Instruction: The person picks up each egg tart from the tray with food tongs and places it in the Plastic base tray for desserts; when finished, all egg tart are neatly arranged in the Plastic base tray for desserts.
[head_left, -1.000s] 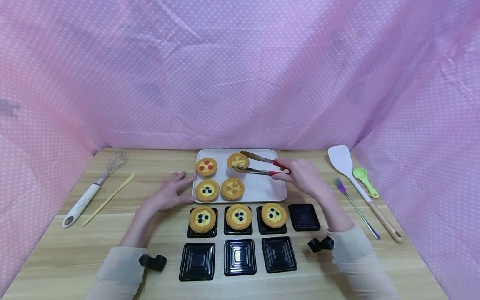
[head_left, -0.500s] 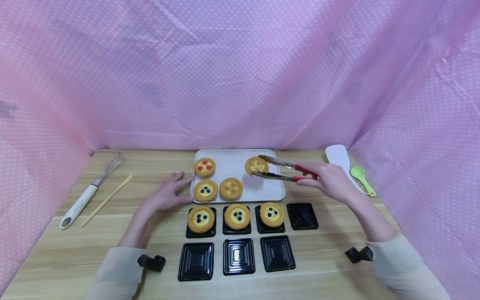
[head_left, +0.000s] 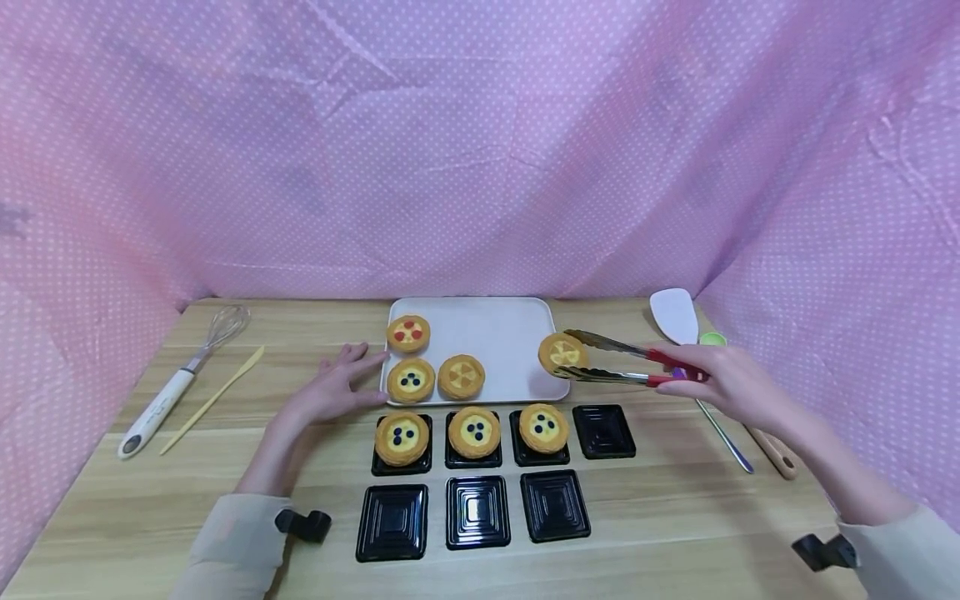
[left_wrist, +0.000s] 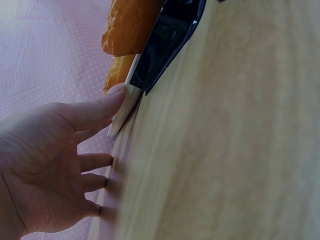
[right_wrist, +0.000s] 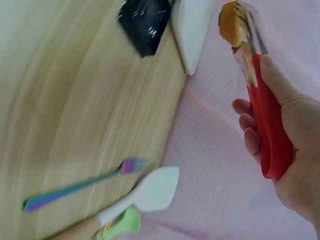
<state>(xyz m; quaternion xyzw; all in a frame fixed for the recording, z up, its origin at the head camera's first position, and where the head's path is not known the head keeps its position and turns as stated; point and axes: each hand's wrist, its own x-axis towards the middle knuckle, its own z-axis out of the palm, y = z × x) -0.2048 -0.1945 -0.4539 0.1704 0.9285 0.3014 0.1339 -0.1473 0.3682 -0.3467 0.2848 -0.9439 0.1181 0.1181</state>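
Nearest the person, three empty black square plastic cups [head_left: 477, 512] sit in a row on the pale wooden table [head_left: 675, 517]. Behind them, three blueberry-topped tarts [head_left: 474, 432] fill black cups, with one empty black cup [head_left: 603, 431] at the row's right end. The left hand [head_left: 330, 392] lies flat on the table, fingers spread, its thumb touching the left edge of the white rectangular tray [head_left: 495, 333]. The right hand [head_left: 731, 385] squeezes the red-handled metal tongs [head_left: 626, 367], fingers curled round the handles; the tips pinch a round yellow-topped tart [head_left: 562, 353], held above the tray's right edge. Three more tarts [head_left: 435, 358] remain on the tray.
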